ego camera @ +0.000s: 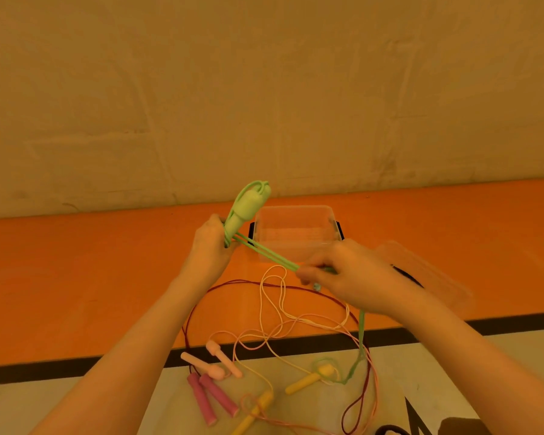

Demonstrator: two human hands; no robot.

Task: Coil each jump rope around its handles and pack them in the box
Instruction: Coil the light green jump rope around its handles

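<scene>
Your left hand (212, 243) has its grip clenched round the green handles (247, 210), both bunched together, tips pointing to 1 o'clock. A loop of green rope (266, 252) sits over the handle tops. Two taut strands run from the handles toward 4 o'clock into your right hand (352, 274). Right grip: fingers curled, pinching those strands. The rest of the green rope drops below the right hand toward 6 o'clock and ends in a loose tangle on the floor (453, 365), near the yellow handles (308, 376).

Box (296, 229): clear plastic w/ black latches, open, on the orange surface (76, 277), at 12 o'clock from your hands, just behind the green strands. Can't tell if anything's in it. Clear lid (427, 271) lies at 3 o'clock of the box, partly behind your right wrist.

Other ropes are uncoiled at 6 o'clock:
- dark pink handles (211, 398), side by side, w/ dark red rope (264, 285) looping wide up onto the orange surface
- pale pink handles (215, 361), just above the dark pink pair, thin pink cord tangled w/ the others
- yellow pair: one handle at 5 o'clock, the other at the bottom edge; pale cord (274, 296) snakes up under your right hand

Cords cross each other; can't sort which lies on top. Black stripe (76, 367) splits the orange surface from the pale floor.
</scene>
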